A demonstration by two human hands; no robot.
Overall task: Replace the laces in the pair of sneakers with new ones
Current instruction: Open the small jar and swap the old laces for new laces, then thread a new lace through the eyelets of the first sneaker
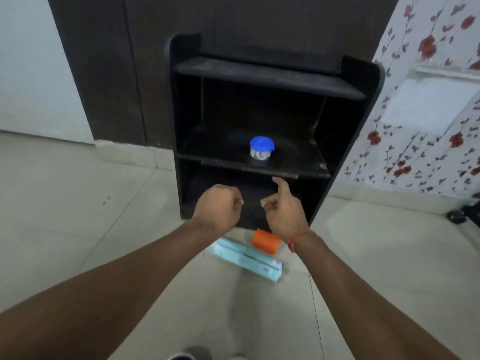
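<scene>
Before the black shelf unit (368, 81) | left hand (217, 207) fisted, empty | right hand (284, 207) loosely curled, forefinger out, empty

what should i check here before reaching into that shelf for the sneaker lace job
1. Sneakers located: not ok, none visible on the black shelf unit.
2. New laces located: cannot tell; the pale box and orange roll on the floor are unidentifiable.
3. Left hand free: ok, closed in a fist with nothing visible in it.
4. Right hand free: ok, fingers loosely curled, empty.
5. Middle shelf contents: only a blue-lidded jar.
6. Bottom compartment: cannot tell, too dark.
</scene>
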